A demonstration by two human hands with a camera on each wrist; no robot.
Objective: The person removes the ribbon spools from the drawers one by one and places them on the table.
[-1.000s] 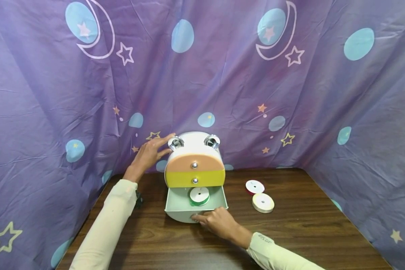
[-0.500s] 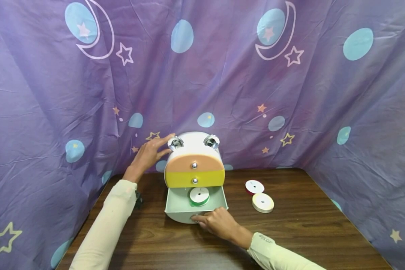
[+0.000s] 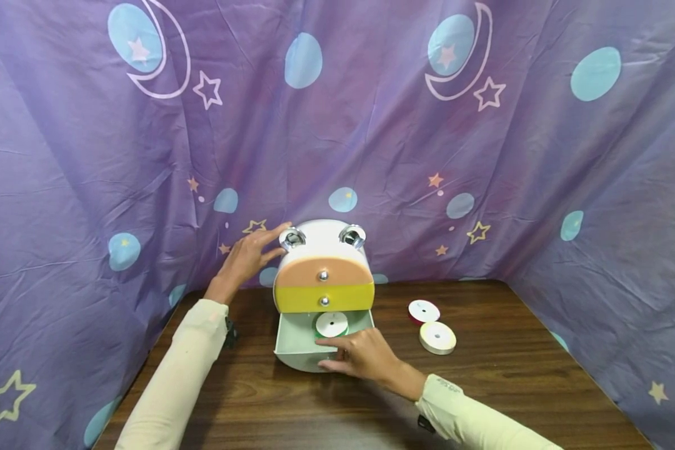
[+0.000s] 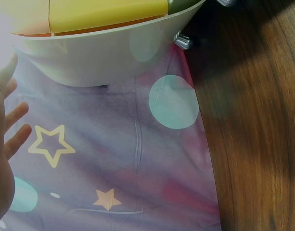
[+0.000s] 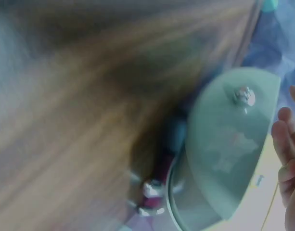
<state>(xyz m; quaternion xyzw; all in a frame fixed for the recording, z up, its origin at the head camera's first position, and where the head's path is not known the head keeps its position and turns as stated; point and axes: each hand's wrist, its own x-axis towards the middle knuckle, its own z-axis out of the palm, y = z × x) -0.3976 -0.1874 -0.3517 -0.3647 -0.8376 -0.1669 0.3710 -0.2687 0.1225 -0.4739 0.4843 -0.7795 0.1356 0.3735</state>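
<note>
A small white cabinet (image 3: 322, 236) stands at the back of the wooden table (image 3: 512, 375), with an orange top drawer (image 3: 337, 270) and a yellow middle drawer (image 3: 345, 297). Its pale green bottom drawer (image 3: 292, 340) is pulled out, and a green ribbon spool (image 3: 332, 324) lies inside. My left hand (image 3: 252, 253) rests with straight fingers against the cabinet's upper left side. My right hand (image 3: 345, 355) lies over the drawer's front edge, fingers stretched toward the spool and thumb on the front. In the right wrist view the drawer front (image 5: 224, 154) and its knob (image 5: 243, 95) show free of the fingers (image 5: 288, 139).
Two more ribbon spools lie right of the cabinet: a red one (image 3: 424, 311) and a cream one (image 3: 437, 337). A purple curtain (image 3: 596, 187) with moons and stars closes in the table at the back and both sides.
My right hand has risen from the drawer's knob to lie over its front edge, and the drawer has slid slightly inward. The left hand has not moved.
</note>
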